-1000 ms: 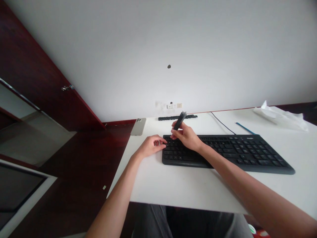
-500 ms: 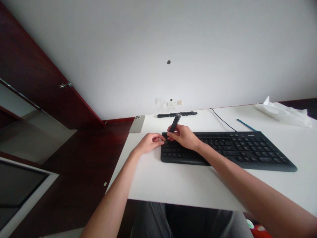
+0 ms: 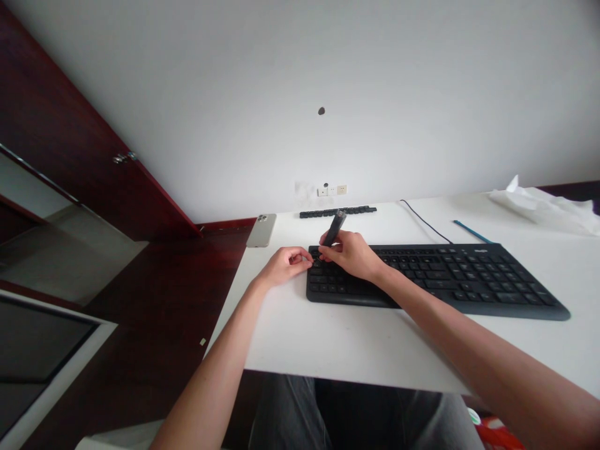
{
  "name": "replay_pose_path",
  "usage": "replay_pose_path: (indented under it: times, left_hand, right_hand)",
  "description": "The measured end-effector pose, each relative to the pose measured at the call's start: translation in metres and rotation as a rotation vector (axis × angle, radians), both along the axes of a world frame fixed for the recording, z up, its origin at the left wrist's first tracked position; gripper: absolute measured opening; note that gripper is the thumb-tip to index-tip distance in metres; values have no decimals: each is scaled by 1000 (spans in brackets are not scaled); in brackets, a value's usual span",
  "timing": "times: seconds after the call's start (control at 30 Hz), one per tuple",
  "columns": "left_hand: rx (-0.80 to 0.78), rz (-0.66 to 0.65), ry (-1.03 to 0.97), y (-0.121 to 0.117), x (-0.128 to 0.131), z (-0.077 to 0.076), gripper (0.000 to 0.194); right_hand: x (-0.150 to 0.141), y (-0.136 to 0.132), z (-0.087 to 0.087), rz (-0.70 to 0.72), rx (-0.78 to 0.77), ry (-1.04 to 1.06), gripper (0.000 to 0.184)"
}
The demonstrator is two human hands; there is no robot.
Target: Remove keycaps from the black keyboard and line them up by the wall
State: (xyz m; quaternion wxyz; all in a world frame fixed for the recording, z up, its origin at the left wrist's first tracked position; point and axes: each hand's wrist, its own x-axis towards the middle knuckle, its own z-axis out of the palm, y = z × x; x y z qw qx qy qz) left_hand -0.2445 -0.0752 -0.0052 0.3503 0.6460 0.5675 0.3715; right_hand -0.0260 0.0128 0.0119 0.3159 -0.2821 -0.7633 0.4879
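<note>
A black keyboard lies on the white desk. My right hand rests over the keyboard's left end, closed round a slim dark tool that points up and away, its lower tip at the top-left keys. My left hand sits at the keyboard's left edge with fingers curled and thumb and fingertips pinched together near the same corner; what they hold, if anything, is too small to see.
A row of loose black keys lies along the desk's far edge. A phone lies face down at the far left corner. A black cable, a blue pen and crumpled white tissue lie to the right.
My right hand has lowered the tool towards the top-left keys and my left hand has closed in on that corner. The view has shifted slightly.
</note>
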Motion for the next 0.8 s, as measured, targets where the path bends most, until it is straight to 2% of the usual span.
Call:
replay_pose_path:
  times: [0.1, 0.23, 0.43, 0.63, 0.8]
  left_hand:
    - [28, 27, 27, 0, -1, -1, 19]
    - [15, 16, 65, 1, -1, -4, 21]
    - [21, -14, 23, 2, -1, -3, 26]
    - [27, 0, 9, 3, -2, -2, 29]
    - [18, -9, 11, 3, -2, -4, 24]
  right_hand:
    - [0, -1, 3, -1, -8, -16, 12]
    - [2, -2, 11, -35, 75, -137, 8]
    - [3, -3, 15, -5, 109, -193, 11]
    - [0, -8, 15, 50, 15, -209, 12]
    - [-2, -2, 5, 86, -204, -114, 10]
